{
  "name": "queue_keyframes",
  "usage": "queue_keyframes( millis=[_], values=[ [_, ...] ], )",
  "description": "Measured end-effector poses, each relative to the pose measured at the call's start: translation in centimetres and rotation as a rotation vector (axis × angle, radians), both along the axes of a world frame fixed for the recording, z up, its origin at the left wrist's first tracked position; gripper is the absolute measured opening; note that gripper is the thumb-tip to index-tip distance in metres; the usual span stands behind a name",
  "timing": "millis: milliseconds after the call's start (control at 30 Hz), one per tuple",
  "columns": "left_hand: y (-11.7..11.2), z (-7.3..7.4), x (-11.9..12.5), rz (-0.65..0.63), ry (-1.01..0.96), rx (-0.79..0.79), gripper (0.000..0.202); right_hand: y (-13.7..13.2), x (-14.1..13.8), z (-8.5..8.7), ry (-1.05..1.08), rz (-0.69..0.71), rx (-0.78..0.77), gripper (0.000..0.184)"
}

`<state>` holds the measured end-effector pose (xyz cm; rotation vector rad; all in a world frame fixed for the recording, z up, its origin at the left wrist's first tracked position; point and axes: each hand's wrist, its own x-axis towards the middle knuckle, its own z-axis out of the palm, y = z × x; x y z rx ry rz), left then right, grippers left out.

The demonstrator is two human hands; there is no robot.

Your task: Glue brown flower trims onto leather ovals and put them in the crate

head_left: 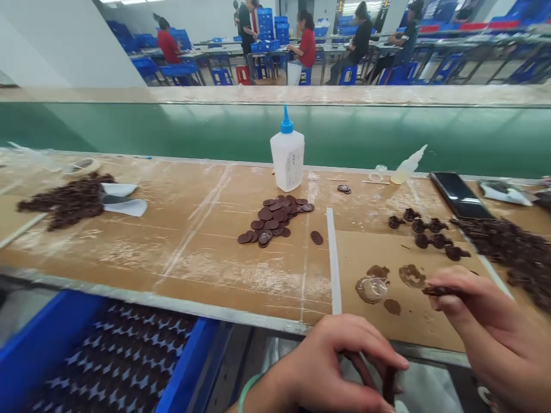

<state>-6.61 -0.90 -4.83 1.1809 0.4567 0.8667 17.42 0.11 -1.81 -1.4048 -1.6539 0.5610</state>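
At the near left, a blue plastic crate (107,355) packed with dark round pieces is being shown below the edge of a tan workbench (185,269). On the bench at the far left, a loose heap of dark brown scraps (64,201) is lying beside white strips (123,198). Further right, a cluster of dark brown discs (275,218) is sitting just in front of a glue bottle with a blue nozzle (287,152).

The left hand (327,367), wearing a green bangle, is being held closed at the near bench edge, its curled fingers gripping a dark strip (390,384) that is partly hidden.

To its right, a row of dark pieces (426,232) is lying on a cardboard sheet (387,292) marked with glue smears. Above that sheet, a dark brown piece (439,291) is being pinched between the fingers of the right hand (477,321), near a larger dark heap (508,246) at the far right.
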Motion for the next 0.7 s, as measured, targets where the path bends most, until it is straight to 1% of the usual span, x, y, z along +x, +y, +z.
queue_keyframes(
  millis=[67,133,200,367,533,700],
  values=[
    [0.1,0.2,-0.7,0.013,-0.054,-0.016,0.046,0.7,-0.1,0.7,-0.077,-0.031,-0.012,0.009],
    [0.2,0.5,-1.2,0.017,-0.09,-0.043,0.044,1.3,-0.4,1.2,-0.153,-0.046,-0.005,0.008],
    [0.4,0.6,-1.6,0.032,-0.116,-0.062,0.042,1.9,-0.8,1.7,-0.212,-0.045,-0.015,0.01],
    [0.8,0.2,-2.0,0.086,-0.179,-0.118,0.035,2.7,-1.7,2.5,-0.31,-0.011,-0.158,0.017],
    [0.7,-0.4,-2.3,0.095,-0.262,-0.169,0.031,2.9,-2.4,2.9,-0.347,0.016,-0.211,0.016],
    [0.5,-0.6,-2.3,0.1,-0.309,-0.246,0.031,2.6,-3.0,2.6,-0.353,-0.011,-0.201,0.018]
  ],
)
